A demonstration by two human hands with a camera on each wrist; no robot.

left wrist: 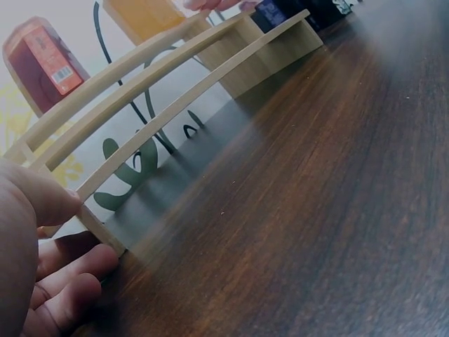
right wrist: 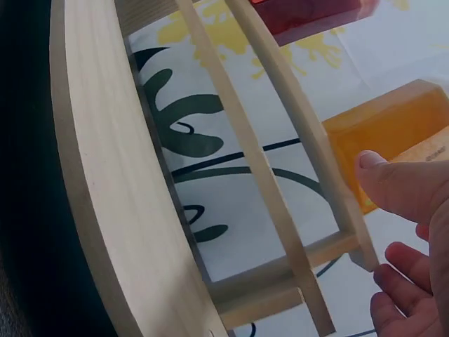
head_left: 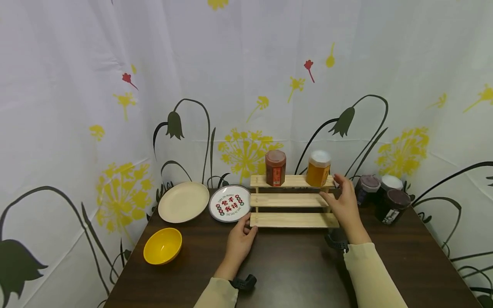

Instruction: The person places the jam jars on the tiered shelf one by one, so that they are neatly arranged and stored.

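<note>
A three-tier wooden display rack (head_left: 294,199) stands towards the back of the table. My left hand (head_left: 239,244) grips the left end of its lowest shelf; in the left wrist view the thumb lies on the shelf end and the fingers curl by the side panel. At the rack's right end is my right hand (head_left: 344,208), thumb and fingers spread apart, fingertips by the top shelf's end (right wrist: 363,258). On the top shelf sit a reddish-brown jar (head_left: 275,168) and, nearer the right hand, an amber jar with a white lid (head_left: 319,169).
Right of the rack, several dark jars (head_left: 393,207) stand grouped. On the left are a cream oval plate (head_left: 183,202), a white plate with red lettering (head_left: 230,203) and a yellow bowl (head_left: 163,246). A flower-patterned curtain (head_left: 246,85) hangs behind the dark wooden table (head_left: 292,265).
</note>
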